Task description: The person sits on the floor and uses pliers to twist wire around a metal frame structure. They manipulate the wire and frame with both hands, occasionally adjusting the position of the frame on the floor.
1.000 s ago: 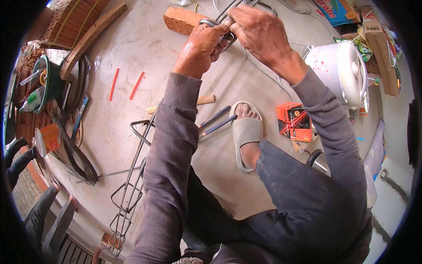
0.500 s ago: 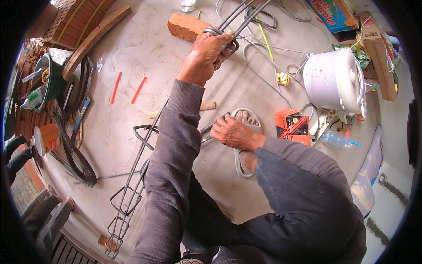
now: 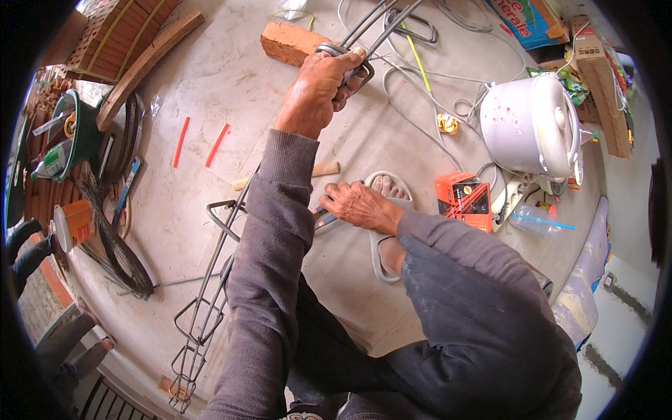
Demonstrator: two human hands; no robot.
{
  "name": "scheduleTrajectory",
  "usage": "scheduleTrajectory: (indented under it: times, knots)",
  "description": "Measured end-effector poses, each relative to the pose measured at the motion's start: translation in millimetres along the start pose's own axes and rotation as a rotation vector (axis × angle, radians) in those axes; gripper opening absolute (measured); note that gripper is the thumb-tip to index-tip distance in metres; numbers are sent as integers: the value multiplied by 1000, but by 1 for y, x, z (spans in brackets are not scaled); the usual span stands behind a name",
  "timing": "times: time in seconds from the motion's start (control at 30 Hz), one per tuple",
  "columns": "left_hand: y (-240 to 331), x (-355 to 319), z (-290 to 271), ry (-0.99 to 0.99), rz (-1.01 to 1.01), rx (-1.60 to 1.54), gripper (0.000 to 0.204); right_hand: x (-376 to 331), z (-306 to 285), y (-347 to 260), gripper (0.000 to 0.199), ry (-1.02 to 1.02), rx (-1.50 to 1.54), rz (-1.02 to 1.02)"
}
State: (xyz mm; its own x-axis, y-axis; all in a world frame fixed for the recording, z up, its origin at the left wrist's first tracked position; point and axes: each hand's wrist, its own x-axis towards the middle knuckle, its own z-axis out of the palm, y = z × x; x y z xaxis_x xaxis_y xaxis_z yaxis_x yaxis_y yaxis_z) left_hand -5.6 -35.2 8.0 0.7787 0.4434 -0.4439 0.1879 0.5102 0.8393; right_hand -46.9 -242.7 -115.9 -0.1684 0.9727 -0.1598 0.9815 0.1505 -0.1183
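Metal rods are clasped in the left hand. The right hand curls over a dark-handled tool by the sandal, grip unclear; taking it up seems the step, calling for firm closure.

Bright, diffuse light across floor; soft shadows; edges curved by fisheye, corners black.

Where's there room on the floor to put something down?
Bare floor lies between the red strips and brick, and between strips and metal frame. It's crowded around the right hand, white cooker and orange box.
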Motion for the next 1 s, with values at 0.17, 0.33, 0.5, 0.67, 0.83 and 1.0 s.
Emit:
scheduleTrajectory:
  times: [0.17,0.33,0.5,0.67,0.83,1.0]
  knots:
    - [-2,2,-3,-26,19,-10,24,-2,-29,-4,13,-103,183,24]
    - [-1,2,-2,-46,26,-4,25,-20,-50,0,9,-215,332,55]
    - [-10,8,-7,-97,12,-4,23,-53,-96,48,21,-391,760,186]
    - [-8,4,-8,-64,34,-9,25,-85,-149,77,51,-413,1605,628]
    - [-7,5,0,-30,36,-4,25,-115,-153,65,69,171,2237,628]
    - [-8,7,-5,-68,34,-3,24,-97,-163,74,80,332,2322,568]
